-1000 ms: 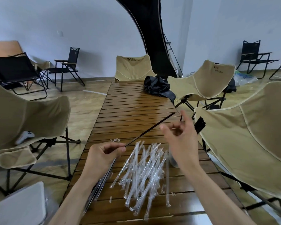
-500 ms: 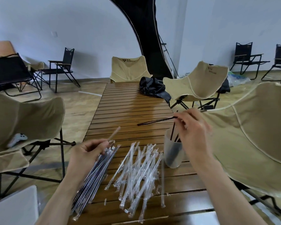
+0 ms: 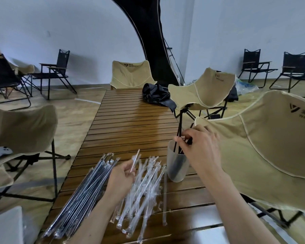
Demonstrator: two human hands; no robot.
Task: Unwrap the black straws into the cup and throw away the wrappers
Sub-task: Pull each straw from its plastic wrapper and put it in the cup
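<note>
A frosted plastic cup (image 3: 177, 167) stands on the slatted wooden table (image 3: 130, 125) at its right edge, with several black straws in it. My right hand (image 3: 199, 148) is over the cup's mouth and pinches a black straw (image 3: 179, 124) that points upright into it. My left hand (image 3: 121, 175) pinches an empty clear wrapper (image 3: 135, 161) above a heap of empty clear wrappers (image 3: 143, 189). Left of that hand lies a bundle of wrapped black straws (image 3: 83, 199).
Beige folding chairs stand close on both sides: one (image 3: 264, 147) right beside the cup, another (image 3: 19, 132) at the left. A black bag (image 3: 157, 94) lies at the table's far end. A white box corner (image 3: 5, 226) shows at bottom left.
My right hand turned the bare straw from level to upright and lowered it into the cup. My left hand moved right with the empty wrapper, over the wrapper heap.
</note>
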